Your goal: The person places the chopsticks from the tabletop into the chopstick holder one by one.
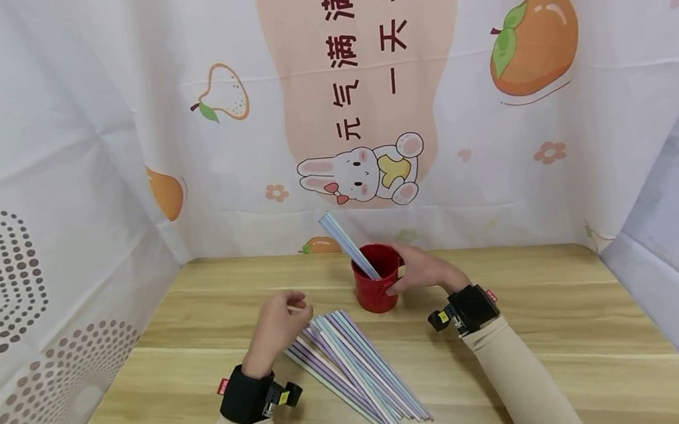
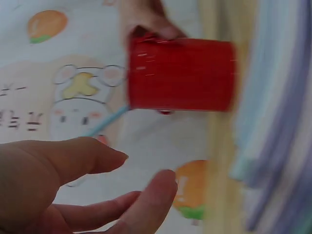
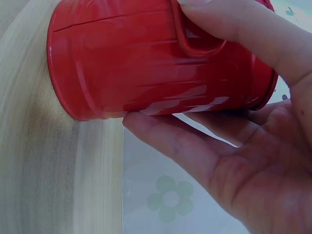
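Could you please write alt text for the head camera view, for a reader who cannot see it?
A right hand grips a red cup holding a few straws, standing on a wooden table. The left hand hovers over a fan of pastel straws lying on the table. A cartoon rabbit-and-fruit backdrop hangs behind.

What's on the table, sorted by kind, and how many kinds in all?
Red cup: 1, gripped by the right hand.
Straw bunches: 2, one in the cup, one pile on the table by the left hand; single straws overlap too much to count.
Total: 2 kinds, 3 items or groups.
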A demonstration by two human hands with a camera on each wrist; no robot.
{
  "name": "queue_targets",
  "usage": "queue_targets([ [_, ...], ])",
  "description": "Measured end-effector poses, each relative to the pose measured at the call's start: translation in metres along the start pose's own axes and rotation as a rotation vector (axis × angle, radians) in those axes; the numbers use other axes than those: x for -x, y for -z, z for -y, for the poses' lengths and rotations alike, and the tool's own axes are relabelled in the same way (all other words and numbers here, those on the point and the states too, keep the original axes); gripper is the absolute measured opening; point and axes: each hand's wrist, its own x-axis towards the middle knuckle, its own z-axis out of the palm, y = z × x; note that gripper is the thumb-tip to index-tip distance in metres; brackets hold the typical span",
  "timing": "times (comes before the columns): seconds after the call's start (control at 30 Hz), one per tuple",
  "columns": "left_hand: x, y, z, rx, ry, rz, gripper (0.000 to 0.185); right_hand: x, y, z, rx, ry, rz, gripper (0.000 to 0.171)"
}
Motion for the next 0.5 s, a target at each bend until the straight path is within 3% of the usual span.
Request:
queue_targets([
  [0.13,0.008,-0.012,0.016,-0.06,0.032,0.014,0.036,0.0,0.002,-0.001,0.004,0.008,0.001,0.09],
  [0.27,0.006,-0.024,0.028,-0.085,0.054,0.014,0.024,0.001,0.004,-0.002,0.0,0.004,0.001,0.089],
  [0.37,0.004,-0.031,0.034,-0.07,0.077,0.014,0.011,0.0,0.005,-0.002,-0.011,0.009,0.009,0.089],
  [0.5,0.006,-0.033,0.037,-0.073,0.099,-0.002,0.012,-0.002,0.003,0.0,-0.018,0.029,0.025,0.089],
])
